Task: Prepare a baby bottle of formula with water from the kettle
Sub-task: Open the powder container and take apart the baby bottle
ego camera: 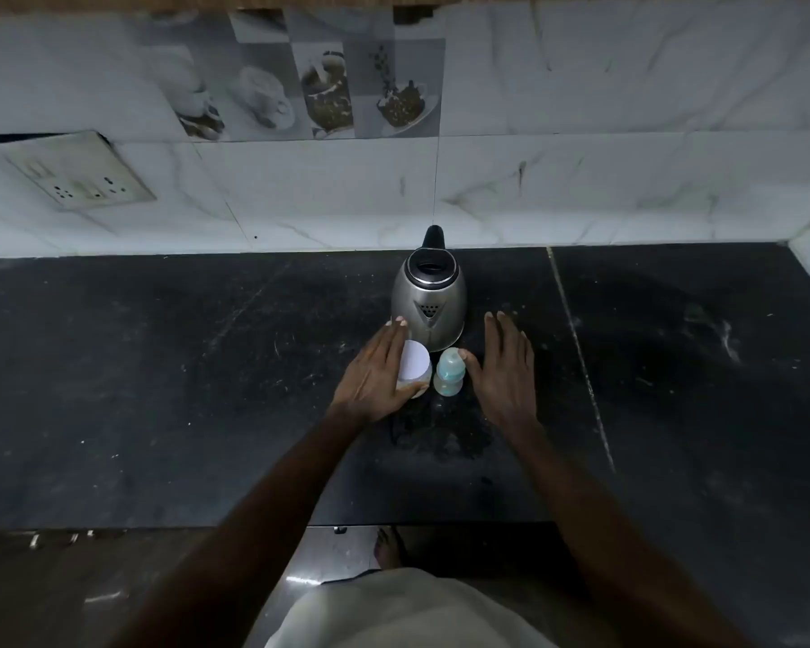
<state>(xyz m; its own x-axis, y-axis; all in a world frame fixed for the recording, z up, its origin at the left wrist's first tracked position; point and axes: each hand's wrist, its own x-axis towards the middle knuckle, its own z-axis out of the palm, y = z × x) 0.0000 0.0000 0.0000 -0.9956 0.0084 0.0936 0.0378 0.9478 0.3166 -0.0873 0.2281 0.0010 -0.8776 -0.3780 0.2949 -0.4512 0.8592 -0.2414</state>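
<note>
The baby bottle (449, 372) stands upright on the dark desk (160, 390), capped in pale teal, directly in front of us at 12 o'clock, and just beyond it sits the steel kettle (429, 304) with its black lid shut and spout facing us. At the bottle's 9 o'clock, just beside it, we see a small container with a white lid (414, 370) (its contents are too dim for us to tell). Our left hand (375, 374) rests against that container's left side, fingers (396, 332) stretched long and together, thumb curling under its near edge, not closed around it. Our right hand (503, 371) lies at the bottle's 3 o'clock, fingers spread wide and flat, holding nothing, thumb tip touching the bottle's cap. At 10 o'clock a switch plate (80, 173) sits on the marble wall.
</note>
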